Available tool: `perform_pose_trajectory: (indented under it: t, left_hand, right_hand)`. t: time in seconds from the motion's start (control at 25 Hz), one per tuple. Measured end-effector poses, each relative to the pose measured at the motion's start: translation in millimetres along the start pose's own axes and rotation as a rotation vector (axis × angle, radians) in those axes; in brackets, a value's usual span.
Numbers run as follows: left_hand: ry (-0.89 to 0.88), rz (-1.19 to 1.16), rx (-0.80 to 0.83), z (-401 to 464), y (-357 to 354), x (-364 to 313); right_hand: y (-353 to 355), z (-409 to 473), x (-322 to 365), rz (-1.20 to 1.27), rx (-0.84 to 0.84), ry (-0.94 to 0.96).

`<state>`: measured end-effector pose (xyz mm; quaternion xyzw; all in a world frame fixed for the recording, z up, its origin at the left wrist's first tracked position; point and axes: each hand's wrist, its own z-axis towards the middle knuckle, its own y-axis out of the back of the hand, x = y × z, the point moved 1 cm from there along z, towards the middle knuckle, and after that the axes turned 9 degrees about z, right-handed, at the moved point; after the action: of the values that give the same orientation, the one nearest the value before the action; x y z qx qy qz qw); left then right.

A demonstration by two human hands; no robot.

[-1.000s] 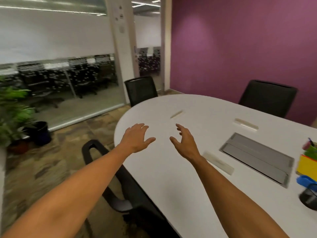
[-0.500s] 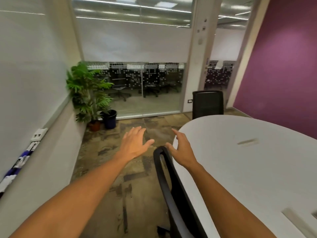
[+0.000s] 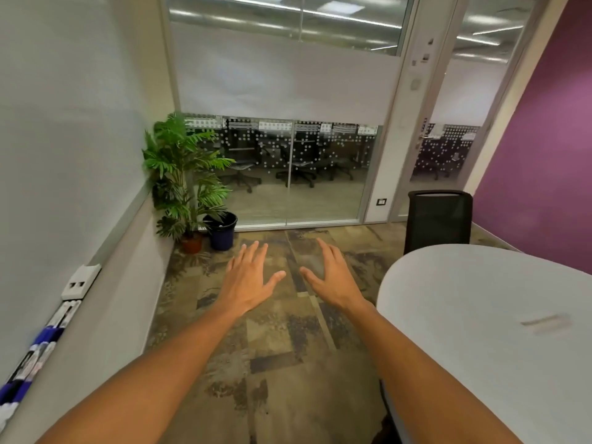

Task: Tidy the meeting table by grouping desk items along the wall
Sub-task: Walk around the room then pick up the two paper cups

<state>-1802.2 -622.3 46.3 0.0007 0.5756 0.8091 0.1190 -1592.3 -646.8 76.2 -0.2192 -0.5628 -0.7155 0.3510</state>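
Observation:
My left hand and my right hand are stretched out in front of me over the carpet, palms down, fingers spread, holding nothing. The white oval meeting table fills the lower right; my right forearm runs along its rounded end. A small pale strip lies blurred on the tabletop. On the ledge of the left wall lie several markers and a white eraser holder. The desk items seen earlier on the table are out of view.
A black mesh chair stands at the table's far end by the purple wall. A potted plant and a dark bin fill the far left corner before the glass partition. Patterned carpet lies between wall and table.
My view has swung left, away from the table toward the left wall and glass partition. The near chair and the desk items have left the frame. Both hands stay open and empty.

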Motion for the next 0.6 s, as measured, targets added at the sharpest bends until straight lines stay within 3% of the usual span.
perform_pose_trajectory:
  t: [0.32, 0.6]
  left_hand:
    - [0.006, 0.017, 0.016, 91.6, -34.5, 49.3]
    - [0.010, 0.011, 0.044, 233.1, -112.2, 53.2]
  right_hand:
    - [-34.5, 117.2, -24.6, -0.051, -0.026, 0.046]
    - [-55.2, 252.0, -106.1, -0.055, -0.026, 0.031]
